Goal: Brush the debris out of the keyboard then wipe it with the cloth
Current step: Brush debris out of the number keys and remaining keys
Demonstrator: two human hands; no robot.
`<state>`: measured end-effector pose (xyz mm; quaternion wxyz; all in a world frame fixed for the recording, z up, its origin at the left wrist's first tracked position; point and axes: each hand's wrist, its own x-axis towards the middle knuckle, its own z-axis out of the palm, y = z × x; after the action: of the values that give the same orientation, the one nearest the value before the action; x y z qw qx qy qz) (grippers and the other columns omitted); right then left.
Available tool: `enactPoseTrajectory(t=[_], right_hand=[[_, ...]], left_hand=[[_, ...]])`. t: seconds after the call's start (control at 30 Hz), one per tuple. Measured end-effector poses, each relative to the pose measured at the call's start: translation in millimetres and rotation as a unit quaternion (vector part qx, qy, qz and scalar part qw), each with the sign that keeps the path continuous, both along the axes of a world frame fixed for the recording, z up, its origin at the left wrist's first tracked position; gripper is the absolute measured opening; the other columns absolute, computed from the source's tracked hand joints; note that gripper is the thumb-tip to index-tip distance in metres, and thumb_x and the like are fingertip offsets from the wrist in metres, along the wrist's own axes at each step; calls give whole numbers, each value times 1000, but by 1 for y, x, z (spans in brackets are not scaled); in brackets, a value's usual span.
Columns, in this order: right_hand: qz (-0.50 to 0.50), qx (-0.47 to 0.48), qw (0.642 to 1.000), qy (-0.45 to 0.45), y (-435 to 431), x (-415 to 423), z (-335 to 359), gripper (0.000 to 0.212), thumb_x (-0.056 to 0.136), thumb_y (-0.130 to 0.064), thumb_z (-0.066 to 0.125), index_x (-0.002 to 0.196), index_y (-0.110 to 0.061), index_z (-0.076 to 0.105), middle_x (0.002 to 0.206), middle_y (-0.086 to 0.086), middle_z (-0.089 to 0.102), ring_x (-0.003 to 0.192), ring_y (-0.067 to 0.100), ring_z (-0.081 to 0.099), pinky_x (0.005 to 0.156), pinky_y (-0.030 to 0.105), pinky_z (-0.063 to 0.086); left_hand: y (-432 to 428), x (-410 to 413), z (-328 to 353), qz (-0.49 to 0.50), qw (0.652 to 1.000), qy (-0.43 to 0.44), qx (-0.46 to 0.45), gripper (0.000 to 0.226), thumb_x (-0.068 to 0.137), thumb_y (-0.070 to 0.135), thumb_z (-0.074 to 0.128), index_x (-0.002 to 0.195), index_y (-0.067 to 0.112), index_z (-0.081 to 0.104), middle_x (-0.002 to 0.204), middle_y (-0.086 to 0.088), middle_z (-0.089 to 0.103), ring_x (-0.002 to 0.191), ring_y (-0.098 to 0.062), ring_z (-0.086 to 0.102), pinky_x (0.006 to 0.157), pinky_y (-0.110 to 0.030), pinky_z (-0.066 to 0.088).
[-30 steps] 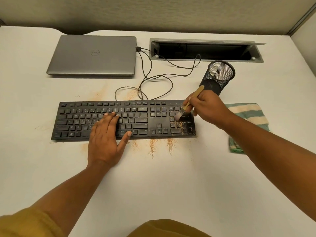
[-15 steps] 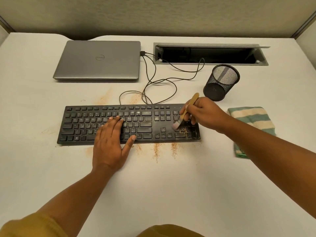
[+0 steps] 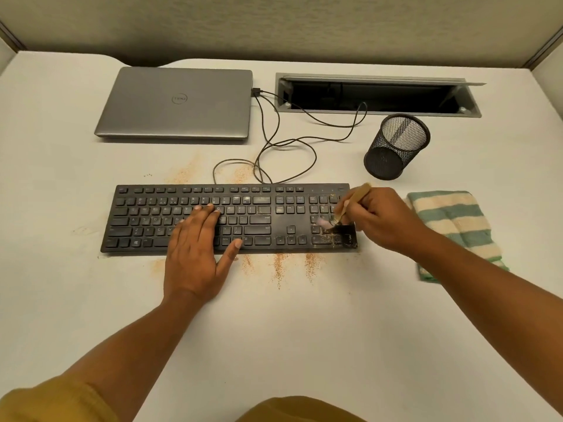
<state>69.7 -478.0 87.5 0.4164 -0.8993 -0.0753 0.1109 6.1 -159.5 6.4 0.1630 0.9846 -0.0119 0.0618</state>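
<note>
Right hand (image 3: 384, 221) pinches the light brush (image 3: 358, 194) mid-handle, soft bristles at the keyboard's (image 3: 182, 193) 4 o'clock corner. Left hand (image 3: 195, 251) lies flat, fingers straight, likely steadying the rigid board.

Mustard-yellow sleeve (image 3: 58, 400) on the left arm, soft matte fabric, rounded hem, both forearms (image 3: 137, 339) bare down to the left hand (image 3: 198, 248) and right hand (image 3: 380, 220), same mustard garment (image 3: 298, 411) showing at the bottom edge

Office cubicle — fabric partition wall (image 3: 274, 22), white desk (image 3: 304, 345) with cable hatch (image 3: 377, 92), closed laptop (image 3: 176, 105), mesh pen cup (image 3: 396, 147)
</note>
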Motion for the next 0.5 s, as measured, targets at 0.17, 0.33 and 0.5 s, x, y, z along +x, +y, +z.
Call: enactPoseTrajectory(t=[0.17,0.33,0.5], right_hand=[[-63,48,997,-16,-2,-4,-2,33,97,-7,47,78,-5,73,84,-13,69,68,-2,62,59,12,45],[-77,38,996,-26,-3,-7,1,34,96,-7,46,75,-13,72,83,-3,71,63,1,62,56,15,47],[-69,-2,998,-8,-7,-13,-2,32,96,-11,47,76,-18,72,82,0,72,67,11,65,63,35,56]], left_hand=[[0,1,-1,0,1000,2,6,74,96,65,29,147,13,41,154,-5,40,146,-22,29,121,-45,19],[0,1,-1,2,1000,0,2,75,95,65,28,147,13,41,154,-5,40,146,-22,29,121,-45,18],[-1,1,0,1,1000,-2,1,74,95,65,28,147,13,41,154,-5,40,146,-22,29,121,-46,19]])
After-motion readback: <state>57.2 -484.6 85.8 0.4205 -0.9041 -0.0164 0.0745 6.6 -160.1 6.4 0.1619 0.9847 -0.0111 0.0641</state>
